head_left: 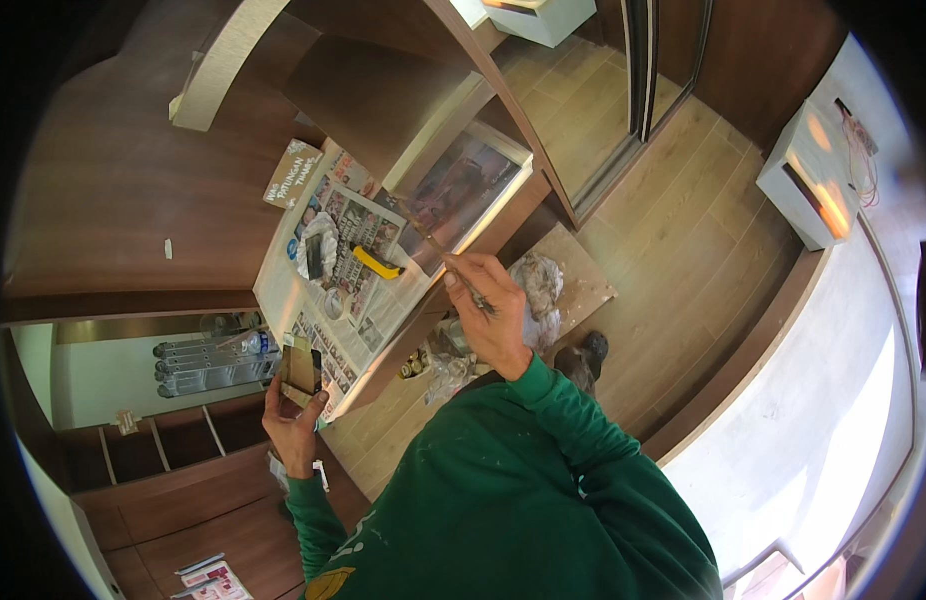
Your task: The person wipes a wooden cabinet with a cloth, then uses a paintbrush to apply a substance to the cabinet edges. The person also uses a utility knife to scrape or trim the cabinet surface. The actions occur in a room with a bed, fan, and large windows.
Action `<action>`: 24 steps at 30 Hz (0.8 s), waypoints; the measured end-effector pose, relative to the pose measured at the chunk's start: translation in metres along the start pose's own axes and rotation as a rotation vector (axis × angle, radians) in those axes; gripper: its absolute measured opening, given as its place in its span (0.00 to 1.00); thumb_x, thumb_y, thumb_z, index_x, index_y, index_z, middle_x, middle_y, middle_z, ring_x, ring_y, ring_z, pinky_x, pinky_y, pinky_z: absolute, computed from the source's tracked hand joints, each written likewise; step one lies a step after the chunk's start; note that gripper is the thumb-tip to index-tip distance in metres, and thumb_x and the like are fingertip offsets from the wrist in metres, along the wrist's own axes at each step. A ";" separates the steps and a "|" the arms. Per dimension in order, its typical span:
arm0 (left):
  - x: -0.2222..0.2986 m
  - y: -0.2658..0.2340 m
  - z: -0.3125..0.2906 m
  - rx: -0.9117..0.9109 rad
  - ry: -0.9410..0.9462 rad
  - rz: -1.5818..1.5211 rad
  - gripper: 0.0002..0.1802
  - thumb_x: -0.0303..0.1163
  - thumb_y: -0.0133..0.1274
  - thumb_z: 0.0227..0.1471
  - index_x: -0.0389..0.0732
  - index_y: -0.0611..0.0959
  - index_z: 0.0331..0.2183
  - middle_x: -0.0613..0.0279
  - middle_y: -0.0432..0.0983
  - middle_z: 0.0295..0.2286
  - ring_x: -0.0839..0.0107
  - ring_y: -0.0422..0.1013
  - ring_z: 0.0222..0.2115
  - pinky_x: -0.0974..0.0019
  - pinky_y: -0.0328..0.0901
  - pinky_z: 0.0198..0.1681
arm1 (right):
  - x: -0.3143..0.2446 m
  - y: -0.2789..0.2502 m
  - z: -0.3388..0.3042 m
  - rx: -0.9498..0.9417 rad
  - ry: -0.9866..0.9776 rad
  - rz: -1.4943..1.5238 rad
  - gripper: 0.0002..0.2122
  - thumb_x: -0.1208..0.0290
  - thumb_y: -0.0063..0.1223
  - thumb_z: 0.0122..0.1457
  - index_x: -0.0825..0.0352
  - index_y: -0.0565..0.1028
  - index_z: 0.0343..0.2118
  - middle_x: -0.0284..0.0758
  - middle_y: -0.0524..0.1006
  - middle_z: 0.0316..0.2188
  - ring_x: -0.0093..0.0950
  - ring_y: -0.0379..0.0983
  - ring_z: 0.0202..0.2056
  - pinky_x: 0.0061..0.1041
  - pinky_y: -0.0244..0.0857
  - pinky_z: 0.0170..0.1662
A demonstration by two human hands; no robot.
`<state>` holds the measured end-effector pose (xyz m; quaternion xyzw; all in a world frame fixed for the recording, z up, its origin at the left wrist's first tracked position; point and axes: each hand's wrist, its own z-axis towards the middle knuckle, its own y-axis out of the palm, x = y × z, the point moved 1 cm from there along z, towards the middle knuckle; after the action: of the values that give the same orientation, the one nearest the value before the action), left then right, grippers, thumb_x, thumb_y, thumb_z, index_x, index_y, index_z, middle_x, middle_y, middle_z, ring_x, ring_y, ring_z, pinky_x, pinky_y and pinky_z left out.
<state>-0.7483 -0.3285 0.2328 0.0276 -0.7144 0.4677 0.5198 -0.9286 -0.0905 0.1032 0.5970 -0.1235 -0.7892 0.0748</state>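
My right hand (pixel 490 312) is closed round a thin paintbrush (pixel 423 232), whose slender tip reaches up and left over the newspaper-covered counter. In my left hand (pixel 294 428), at the counter's near left corner, is a flat tan rectangular piece (pixel 299 368) with a dark patch on its right side. Between the hands lie newspaper sheets (pixel 368 325). On them rest a yellow utility knife (pixel 379 263), a crumpled white wad (pixel 328 238) with a dark block (pixel 315 258) against it, and a small round clear item (pixel 335 303).
A handwritten cardboard piece (pixel 294 172) lies at the counter's back. Plastic bags (pixel 453 368) and a stained board (pixel 583 275) are on the wood floor below. A folded ladder (pixel 211 364) lies left, a mirrored sliding door (pixel 573 110) stands beyond, and a grey box (pixel 811 180) is at right.
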 end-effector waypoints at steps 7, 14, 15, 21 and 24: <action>-0.002 0.005 0.002 -0.023 0.089 0.023 0.40 0.22 0.66 0.43 0.22 0.67 0.56 0.47 0.78 0.43 0.66 0.75 0.41 0.66 0.69 0.46 | -0.001 -0.001 0.003 0.013 -0.010 -0.018 0.09 0.79 0.58 0.58 0.69 0.80 0.42 0.40 0.77 0.37 0.35 0.76 0.34 0.26 0.69 0.38; 0.005 0.009 0.001 -0.037 0.062 0.070 0.39 0.23 0.66 0.42 0.22 0.69 0.55 0.46 0.78 0.43 0.65 0.74 0.42 0.64 0.68 0.48 | -0.001 -0.003 0.000 0.011 0.015 -0.051 0.09 0.78 0.58 0.59 0.69 0.80 0.42 0.40 0.77 0.37 0.35 0.77 0.34 0.26 0.70 0.38; 0.005 0.010 0.001 -0.040 0.064 0.043 0.39 0.23 0.66 0.42 0.22 0.69 0.55 0.46 0.78 0.43 0.65 0.74 0.42 0.64 0.68 0.48 | -0.001 -0.003 -0.001 0.014 0.010 -0.048 0.09 0.78 0.58 0.59 0.69 0.80 0.42 0.39 0.78 0.37 0.35 0.77 0.34 0.26 0.70 0.38; -0.002 0.010 0.003 -0.045 0.041 0.016 0.41 0.23 0.66 0.42 0.21 0.67 0.56 0.45 0.77 0.44 0.64 0.74 0.43 0.64 0.68 0.49 | -0.001 0.002 0.003 0.004 0.001 -0.022 0.09 0.78 0.58 0.58 0.69 0.80 0.42 0.39 0.78 0.37 0.34 0.77 0.34 0.26 0.70 0.38; -0.006 0.008 0.004 -0.044 0.033 0.031 0.42 0.23 0.66 0.42 0.21 0.66 0.57 0.44 0.77 0.44 0.63 0.75 0.43 0.64 0.68 0.49 | 0.000 0.003 0.004 0.000 0.031 -0.015 0.09 0.79 0.58 0.58 0.70 0.80 0.42 0.39 0.77 0.37 0.34 0.77 0.34 0.25 0.70 0.38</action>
<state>-0.7526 -0.3291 0.2231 -0.0026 -0.7163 0.4601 0.5247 -0.9329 -0.0927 0.1048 0.6102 -0.1179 -0.7802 0.0707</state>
